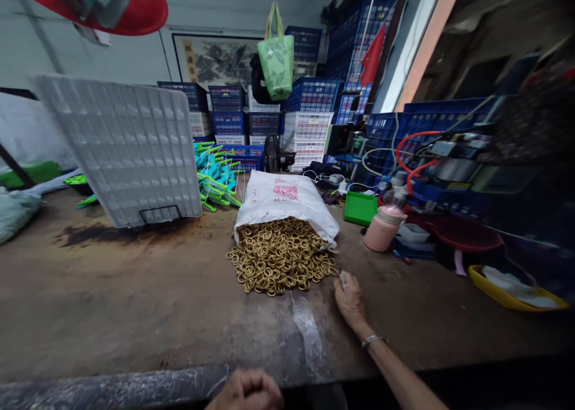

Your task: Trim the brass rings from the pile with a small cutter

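The bag [287, 201] lies mouth toward me on the surface [157, 305], likely so the rings [283, 257] spill within reach of my curled right hand [350, 301] beside them; my left hand [250, 391] curls nearer me, both grips unclear.

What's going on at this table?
A person's right hand is beside the right edge of a pile of gold-coloured rings, which spreads from the mouth of a white sack onto the table. Whether anything is in its grip, I can't tell. The left hand, fingers curled, is by the table's near edge, apart from the rings.
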Tool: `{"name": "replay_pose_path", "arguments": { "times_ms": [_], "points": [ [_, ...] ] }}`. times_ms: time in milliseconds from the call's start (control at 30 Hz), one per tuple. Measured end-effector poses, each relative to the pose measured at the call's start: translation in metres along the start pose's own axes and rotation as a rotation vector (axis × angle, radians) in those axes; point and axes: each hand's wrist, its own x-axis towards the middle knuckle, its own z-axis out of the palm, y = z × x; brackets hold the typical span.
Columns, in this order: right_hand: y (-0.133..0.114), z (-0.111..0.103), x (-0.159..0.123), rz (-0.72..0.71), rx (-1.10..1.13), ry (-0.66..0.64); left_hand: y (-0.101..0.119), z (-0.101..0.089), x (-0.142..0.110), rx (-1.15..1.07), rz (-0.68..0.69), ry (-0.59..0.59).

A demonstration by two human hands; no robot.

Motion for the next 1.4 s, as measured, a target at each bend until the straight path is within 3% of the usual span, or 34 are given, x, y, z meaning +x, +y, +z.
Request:
{"name": "replay_pose_path", "arguments": {
  "times_ms": [100, 200, 267, 400, 467, 567, 700, 1033, 1400],
  "points": [
    [0.015, 0.013, 0.034, 0.120, -0.049, 0.014, 0.030, -0.038, 0.026, -0.043, 0.150, 0.439],
    [0.013, 0.027, 0.059, 0.204, -0.061, -0.002, 0.046, -0.091, 0.071, 0.126, 0.326, 0.851],
    [0.006, 0.034, 0.071, 0.267, -0.065, -0.032, 0.049, -0.126, 0.103, 0.284, 0.388, 1.040],
    [-0.005, 0.041, 0.086, 0.334, -0.127, -0.119, 0.051, -0.172, 0.153, 0.482, 0.333, 1.203],
    [-0.009, 0.042, 0.091, 0.360, -0.140, -0.157, 0.056, -0.180, 0.171, 0.571, 0.320, 1.236],
    [-0.014, 0.045, 0.097, 0.405, -0.171, -0.163, 0.066, -0.182, 0.190, 0.615, 0.328, 1.188],
    [-0.021, 0.049, 0.101, 0.435, -0.211, -0.130, 0.072, -0.183, 0.203, 0.625, 0.295, 1.185],
    [-0.015, 0.047, 0.096, 0.389, -0.238, -0.157, 0.065, -0.186, 0.212, 0.700, 0.126, 1.287],
    [0.003, 0.048, 0.093, 0.292, -0.259, -0.190, 0.062, -0.195, 0.208, 0.818, 0.089, 1.263]
  ]
}}
